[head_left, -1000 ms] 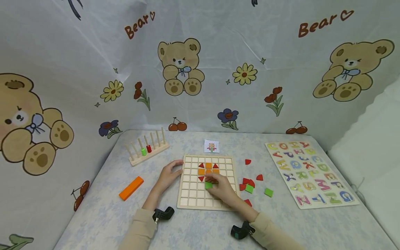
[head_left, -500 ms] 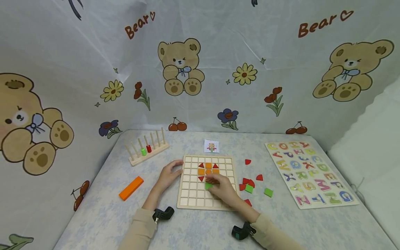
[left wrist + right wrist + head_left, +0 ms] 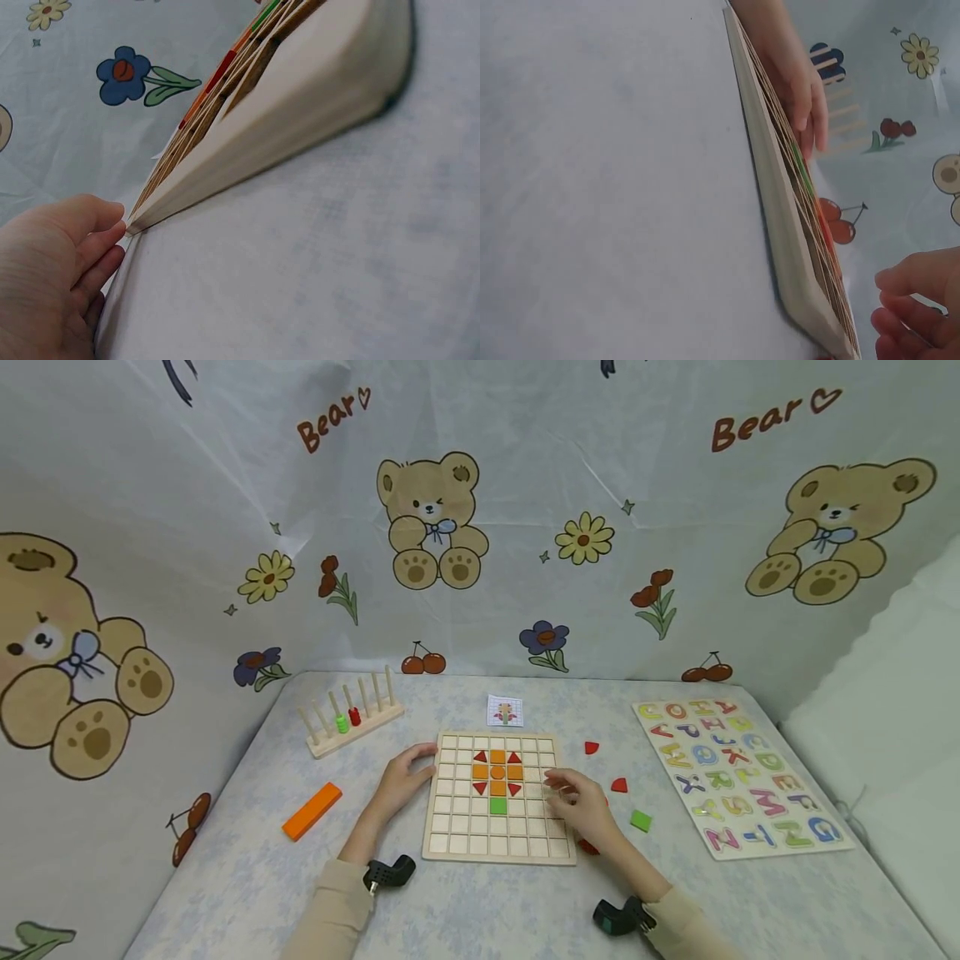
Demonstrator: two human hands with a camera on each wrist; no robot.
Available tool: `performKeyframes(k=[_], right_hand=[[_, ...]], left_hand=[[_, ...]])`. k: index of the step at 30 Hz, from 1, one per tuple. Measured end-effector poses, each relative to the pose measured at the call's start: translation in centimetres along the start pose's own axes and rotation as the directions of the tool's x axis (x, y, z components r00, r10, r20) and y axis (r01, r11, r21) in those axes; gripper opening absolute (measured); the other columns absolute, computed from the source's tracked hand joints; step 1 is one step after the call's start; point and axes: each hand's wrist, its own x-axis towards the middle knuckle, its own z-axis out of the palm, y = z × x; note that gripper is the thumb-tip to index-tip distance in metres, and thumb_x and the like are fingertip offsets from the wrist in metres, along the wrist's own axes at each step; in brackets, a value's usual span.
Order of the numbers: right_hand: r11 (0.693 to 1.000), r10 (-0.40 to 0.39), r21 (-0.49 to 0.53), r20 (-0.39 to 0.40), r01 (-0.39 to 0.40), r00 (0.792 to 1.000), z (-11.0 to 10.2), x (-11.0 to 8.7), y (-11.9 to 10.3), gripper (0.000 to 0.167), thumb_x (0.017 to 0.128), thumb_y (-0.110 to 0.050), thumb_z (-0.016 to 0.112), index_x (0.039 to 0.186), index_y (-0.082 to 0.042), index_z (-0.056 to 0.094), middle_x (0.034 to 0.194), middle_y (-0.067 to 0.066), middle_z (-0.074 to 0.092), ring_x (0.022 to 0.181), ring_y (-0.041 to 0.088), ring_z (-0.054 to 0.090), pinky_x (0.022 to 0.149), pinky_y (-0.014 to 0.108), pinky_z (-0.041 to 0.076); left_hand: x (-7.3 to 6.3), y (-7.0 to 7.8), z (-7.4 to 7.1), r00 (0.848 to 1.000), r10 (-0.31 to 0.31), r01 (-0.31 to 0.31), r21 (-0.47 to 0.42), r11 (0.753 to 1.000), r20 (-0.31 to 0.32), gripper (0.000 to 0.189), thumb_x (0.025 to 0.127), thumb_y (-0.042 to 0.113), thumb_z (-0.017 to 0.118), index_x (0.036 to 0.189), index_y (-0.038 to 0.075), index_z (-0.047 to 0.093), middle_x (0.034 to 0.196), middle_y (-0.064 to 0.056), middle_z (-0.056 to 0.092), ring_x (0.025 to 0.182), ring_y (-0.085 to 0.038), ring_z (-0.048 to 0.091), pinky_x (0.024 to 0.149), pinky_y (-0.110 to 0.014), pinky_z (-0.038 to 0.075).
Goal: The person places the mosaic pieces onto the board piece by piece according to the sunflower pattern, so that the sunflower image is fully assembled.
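Observation:
A wooden grid board (image 3: pixel 457 827) lies mid-table. On it, orange tiles (image 3: pixel 498 788) and red triangular pieces (image 3: pixel 480 757) form a cluster, with a green square tile (image 3: pixel 498 807) just below. My left hand (image 3: pixel 400 779) rests at the board's left edge, fingertips touching the rim (image 3: pixel 300 112) in the left wrist view. Over the board's right edge hovers my right hand (image 3: pixel 585 806), fingers loosely bent, with nothing visible between them. It partly hides red pieces (image 3: pixel 588 847). In the right wrist view the right hand (image 3: pixel 922 300) is apart from the board.
A pattern card (image 3: pixel 505 711) lies behind the board. Right of my right hand are a green tile (image 3: pixel 641 820) and red pieces (image 3: pixel 618 786). An alphabet board (image 3: pixel 742 777) lies far right. A peg rack (image 3: pixel 356 729) and an orange block (image 3: pixel 312 812) are at left.
My right hand has left the green tile and moved right to the board's edge, uncovering orange tiles and a red piece. The left hand stays at the rim. The head view has shifted slightly.

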Motion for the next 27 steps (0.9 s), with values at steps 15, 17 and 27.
performKeyframes(k=[15, 17, 27], right_hand=[[0.982, 0.117, -0.137, -0.116, -0.133, 0.986, -4.1, -3.0, 3.7, 0.040, 0.077, -0.002, 0.076, 0.115, -0.002, 0.065, 0.105, 0.011, 0.070, 0.095, 0.023, 0.061, 0.080, 0.022, 0.049], [0.981, 0.126, -0.138, -0.099, -0.139, 0.987, -4.2, -3.1, 3.7, 0.042, 0.076, -0.003, 0.077, 0.116, -0.003, 0.064, 0.105, 0.010, 0.070, 0.094, 0.021, 0.060, 0.080, 0.020, 0.049], [0.975, 0.168, -0.144, -0.004, -0.167, 0.986, -4.3, -3.1, 3.2, 0.046, 0.076, 0.001, 0.075, 0.120, -0.005, 0.063, 0.097, 0.003, 0.067, 0.087, 0.011, 0.056, 0.076, 0.019, 0.048]], left_hand=[[0.0, 0.1, -0.1, 1.000, -0.001, 0.001, -0.006, 1.000, 0.006, 0.038, 0.090, 0.016, 0.065, 0.127, 0.011, 0.059, 0.130, -0.008, 0.061, 0.130, -0.025, 0.048, 0.115, -0.046, 0.031], [0.0, 0.2, -0.1, 1.000, 0.001, 0.000, -0.012, 1.000, 0.011, 0.038, 0.090, 0.016, 0.065, 0.127, 0.011, 0.059, 0.130, -0.008, 0.060, 0.130, -0.026, 0.048, 0.115, -0.046, 0.032], [-0.1, -0.1, 0.0, 1.000, 0.023, -0.023, -0.026, 0.999, 0.014, 0.039, 0.091, 0.018, 0.065, 0.129, 0.011, 0.058, 0.131, -0.010, 0.059, 0.131, -0.027, 0.048, 0.114, -0.048, 0.032]])
